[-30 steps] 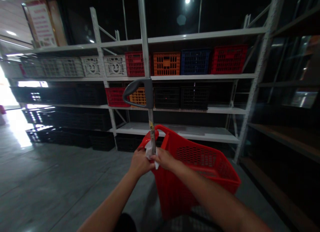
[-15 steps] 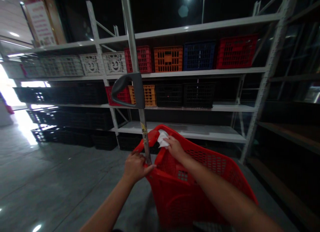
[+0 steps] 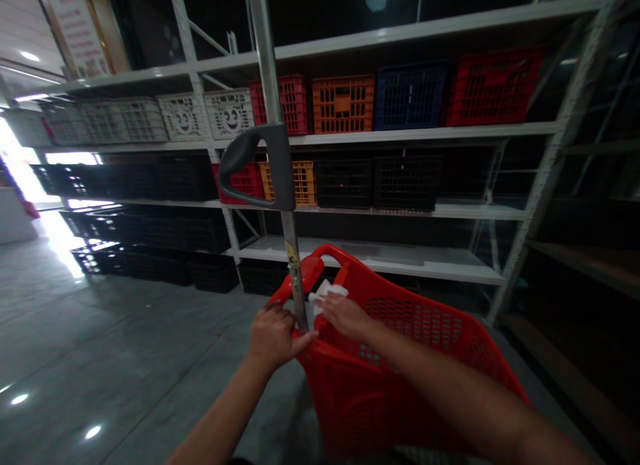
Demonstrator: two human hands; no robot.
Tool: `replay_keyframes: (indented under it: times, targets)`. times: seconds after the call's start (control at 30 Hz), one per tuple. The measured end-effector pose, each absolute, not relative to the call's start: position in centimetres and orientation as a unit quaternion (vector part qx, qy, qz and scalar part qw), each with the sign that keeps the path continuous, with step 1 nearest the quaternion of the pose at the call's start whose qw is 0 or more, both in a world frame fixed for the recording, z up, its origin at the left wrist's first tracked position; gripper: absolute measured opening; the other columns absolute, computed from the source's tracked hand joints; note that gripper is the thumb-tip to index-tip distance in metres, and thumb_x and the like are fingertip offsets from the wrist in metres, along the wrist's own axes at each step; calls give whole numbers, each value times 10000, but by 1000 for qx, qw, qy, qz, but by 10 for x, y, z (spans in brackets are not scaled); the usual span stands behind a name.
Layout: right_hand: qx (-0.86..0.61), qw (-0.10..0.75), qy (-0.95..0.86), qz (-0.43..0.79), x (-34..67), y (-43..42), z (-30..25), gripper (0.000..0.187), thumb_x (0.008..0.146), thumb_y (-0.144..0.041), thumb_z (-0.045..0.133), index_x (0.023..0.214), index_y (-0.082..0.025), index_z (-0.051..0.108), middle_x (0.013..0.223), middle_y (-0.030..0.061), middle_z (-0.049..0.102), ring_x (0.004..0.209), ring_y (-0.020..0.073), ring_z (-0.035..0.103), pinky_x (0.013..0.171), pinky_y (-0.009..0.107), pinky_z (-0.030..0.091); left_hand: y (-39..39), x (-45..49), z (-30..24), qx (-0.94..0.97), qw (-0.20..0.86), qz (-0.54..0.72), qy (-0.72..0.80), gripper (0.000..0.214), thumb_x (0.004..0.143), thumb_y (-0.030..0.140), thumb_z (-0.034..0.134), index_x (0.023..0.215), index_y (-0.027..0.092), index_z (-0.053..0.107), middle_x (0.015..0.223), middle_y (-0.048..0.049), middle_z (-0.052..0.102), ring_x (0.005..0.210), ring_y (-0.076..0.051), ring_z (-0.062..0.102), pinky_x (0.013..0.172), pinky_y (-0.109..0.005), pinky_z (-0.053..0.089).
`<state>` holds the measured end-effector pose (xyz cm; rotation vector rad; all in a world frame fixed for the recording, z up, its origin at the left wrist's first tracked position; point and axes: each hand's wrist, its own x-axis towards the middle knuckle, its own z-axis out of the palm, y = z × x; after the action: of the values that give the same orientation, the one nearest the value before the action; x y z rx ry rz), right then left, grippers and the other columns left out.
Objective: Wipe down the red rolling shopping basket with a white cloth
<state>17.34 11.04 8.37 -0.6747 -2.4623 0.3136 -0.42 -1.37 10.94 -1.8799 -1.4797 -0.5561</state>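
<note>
Along the shelving (image 3: 425, 135) ahead of you, white crates (image 3: 231, 115) sit toward eleven o'clock. Below them, your left hand (image 3: 273, 331) is closed over the rim of the red basket (image 3: 360, 385), thumb laid beside the foot of the pole, probably to keep that end steady. The metal pole (image 3: 270, 85) rises from there, its top leaning toward eleven; the grey loop handle (image 3: 281, 165) on it opens toward nine. Next, your right hand (image 3: 345, 315) holds a bunched white cloth (image 3: 327, 291), or paper, you can't tell which, at the basket's ten o'clock. The fingers reach over the rim, seemingly to bear on the plastic there while the left hand braces it.

The basket itself spans your twelve to two, just in front of you, open side up. Its long axis runs from the handle end at ten o'clock to the far end at four, so your right forearm crosses over it. Past it, the coloured crates (image 3: 411, 98) stand on their shelf toward one.
</note>
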Motion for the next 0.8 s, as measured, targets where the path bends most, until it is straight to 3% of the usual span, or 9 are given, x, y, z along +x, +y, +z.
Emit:
replay_keyframes:
  times: [0.1,0.2,0.3,0.4,0.53,0.63,0.73,0.8]
  targets:
    - [-153,286,-938,121,180,77,75,416,897,-315,388,1296,-215,449,1357,47,430,1269,194,354,1066,351,251,-16,-5,107,-719,345,-224,-561,463,704,611,472,582,194,633,597,-60,637,735,-226,606,799,-392,435]
    - [-134,248,-953,112,190,78,78,402,919,-309,342,1309,-258,420,1370,12,412,1279,166,336,1087,380,185,-17,-4,106,-721,354,-235,-547,480,696,628,476,583,190,636,587,-54,632,730,-226,606,783,-386,438]
    - [-250,171,-950,72,191,119,89,400,940,-314,271,1318,-280,398,1376,-8,404,1306,180,283,1085,451,125,-17,-4,106,-720,370,-252,-531,503,697,641,469,547,185,621,562,-48,620,705,-222,606,742,-378,444]
    - [-377,135,-915,41,184,169,102,388,933,-276,295,1289,-244,448,1361,25,428,1289,192,316,1057,387,227,-17,-3,107,-717,383,-262,-520,508,698,639,471,537,180,617,548,-44,613,676,-212,601,732,-375,445]
    - [-444,189,-876,8,176,207,116,417,890,-175,351,1291,-106,441,1364,160,394,1284,249,315,1033,395,252,-17,-3,105,-710,391,-265,-522,477,692,613,488,540,181,618,543,-44,607,683,-219,596,733,-378,441]
    - [-452,225,-863,-8,177,215,118,478,871,-140,367,1349,-145,358,1409,128,333,1314,264,243,1054,437,184,-17,-3,104,-708,391,-263,-525,446,692,585,493,538,184,613,541,-46,605,692,-221,596,744,-379,436]
    - [-418,211,-883,11,178,215,113,429,875,-198,398,1296,-260,443,1297,36,502,1210,237,420,996,359,306,-17,-3,104,-708,392,-265,-524,437,688,577,500,533,183,607,535,-44,602,675,-213,593,748,-375,435]
    - [-394,195,-898,29,179,210,108,383,888,-230,378,1249,-264,503,1213,25,573,1084,217,538,910,306,394,-17,-2,104,-707,393,-267,-524,436,687,573,506,521,181,600,526,-40,597,660,-209,589,735,-373,437]
